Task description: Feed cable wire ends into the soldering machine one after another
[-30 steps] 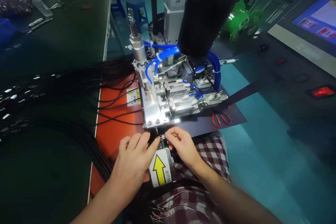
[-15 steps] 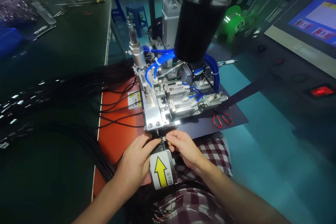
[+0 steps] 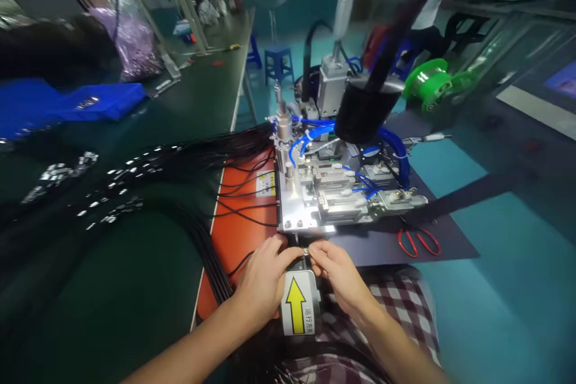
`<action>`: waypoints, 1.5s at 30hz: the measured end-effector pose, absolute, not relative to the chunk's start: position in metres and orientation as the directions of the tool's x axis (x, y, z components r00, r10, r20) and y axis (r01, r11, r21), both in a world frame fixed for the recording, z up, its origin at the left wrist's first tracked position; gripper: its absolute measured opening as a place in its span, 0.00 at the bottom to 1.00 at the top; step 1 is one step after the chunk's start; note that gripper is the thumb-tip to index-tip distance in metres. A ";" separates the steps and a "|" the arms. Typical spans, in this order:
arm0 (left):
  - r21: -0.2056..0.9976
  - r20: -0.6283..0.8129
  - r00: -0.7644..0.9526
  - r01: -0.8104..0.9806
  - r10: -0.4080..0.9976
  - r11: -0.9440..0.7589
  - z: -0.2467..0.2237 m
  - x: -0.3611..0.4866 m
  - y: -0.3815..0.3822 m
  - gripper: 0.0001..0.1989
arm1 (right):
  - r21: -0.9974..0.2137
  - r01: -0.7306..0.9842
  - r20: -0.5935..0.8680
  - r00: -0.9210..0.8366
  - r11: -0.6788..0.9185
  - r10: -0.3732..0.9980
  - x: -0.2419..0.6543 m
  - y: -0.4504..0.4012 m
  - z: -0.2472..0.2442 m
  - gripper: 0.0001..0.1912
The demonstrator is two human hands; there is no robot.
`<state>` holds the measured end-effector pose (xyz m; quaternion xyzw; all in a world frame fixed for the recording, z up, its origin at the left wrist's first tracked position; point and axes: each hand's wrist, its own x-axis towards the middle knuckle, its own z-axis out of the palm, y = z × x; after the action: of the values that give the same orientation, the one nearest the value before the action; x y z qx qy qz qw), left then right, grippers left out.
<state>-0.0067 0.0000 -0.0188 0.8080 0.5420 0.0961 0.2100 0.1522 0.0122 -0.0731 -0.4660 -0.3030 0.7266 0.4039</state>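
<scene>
In front of the machine, my left hand [image 3: 265, 276] is closed, thumb and forefinger meeting at a small silver connector [image 3: 306, 251]. My right hand [image 3: 337, 273] pinches the same tiny piece from the other side; its exact shape is largely covered by fingertips. A black cable [image 3: 240, 263] runs across the orange surface and disappears under my left hand. Both hands are over the black feed block [image 3: 300, 265], just above a white label with a yellow arrow [image 3: 296, 306]. Close ahead stands the metal machine [image 3: 299, 210] with its cylinders and blue air tubes.
Bundled black cables [image 3: 198, 252] with silver ends lie over the dark green table [image 3: 148, 276]. Red-handled scissors [image 3: 418, 243] lie on the grey plate at right. A black lamp head [image 3: 369, 111] hangs over the machine. Behind are a green spool [image 3: 427, 84] and blue stool [image 3: 279, 65].
The camera view has tilted up and turned left, so the scene sits lower and further right. Both hands keep their pinch at the same spot before the machine.
</scene>
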 end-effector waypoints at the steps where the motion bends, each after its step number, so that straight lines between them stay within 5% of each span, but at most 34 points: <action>1: 0.468 -0.069 0.362 0.835 0.930 -0.290 -0.017 -0.009 -0.004 0.19 | -0.820 -0.301 -0.428 -0.243 -0.487 0.870 0.152 0.012 -0.073 0.18; 5: 0.479 -0.026 0.251 0.853 0.968 -0.208 -0.021 -0.026 -0.026 0.22 | -0.830 -0.302 -0.404 -0.254 -0.469 0.878 0.151 0.013 -0.075 0.18; 17: 0.191 0.024 0.188 0.963 0.982 -0.189 -0.038 -0.046 -0.052 0.26 | -0.870 -0.264 -0.372 -0.206 -0.417 0.905 0.152 0.015 -0.071 0.18; 45: 0.177 0.011 0.303 0.937 0.953 -0.300 -0.031 -0.064 -0.038 0.27 | -0.768 -0.369 -0.529 -0.092 -0.523 0.843 0.181 -0.006 -0.092 0.16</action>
<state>-0.0637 -0.0375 -0.0315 0.8043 0.5875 0.0567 0.0686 0.1807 -0.0065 -0.0922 -0.5174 -0.2291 0.7026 0.4315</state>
